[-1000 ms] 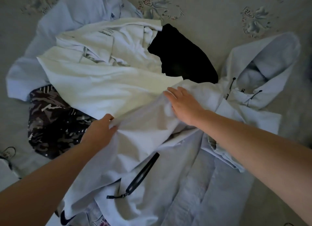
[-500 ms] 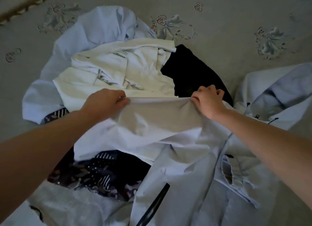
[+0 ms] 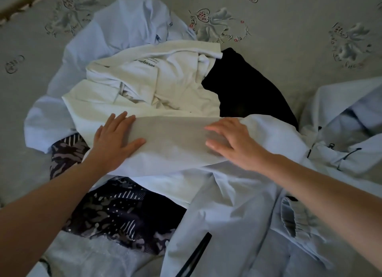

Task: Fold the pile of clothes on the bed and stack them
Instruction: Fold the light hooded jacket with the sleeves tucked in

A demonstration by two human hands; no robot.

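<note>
A pile of clothes lies on the bed. A white T-shirt (image 3: 171, 140) spreads across its middle, with a flat folded band nearest me. My left hand (image 3: 113, 140) presses flat on the band's left end, fingers straight. At the band's right end my right hand (image 3: 231, 142) rests with spread fingers. Behind the band the shirt's printed part (image 3: 148, 70) is bunched. A black garment (image 3: 248, 90) lies at the back right, and a dark patterned garment (image 3: 115, 216) sits under my left forearm.
A pale blue hooded jacket (image 3: 237, 225) with a black zip covers the near right, its hood (image 3: 347, 119) at the far right. Another pale blue garment (image 3: 124, 26) lies at the back. The grey printed bedsheet (image 3: 289, 18) shows around the pile, and the bed's edge (image 3: 22, 3) at top left.
Both hands gripped the white shirt's edge, lifted it and carried it away from me. They have now let go and lie flat on the folded band.
</note>
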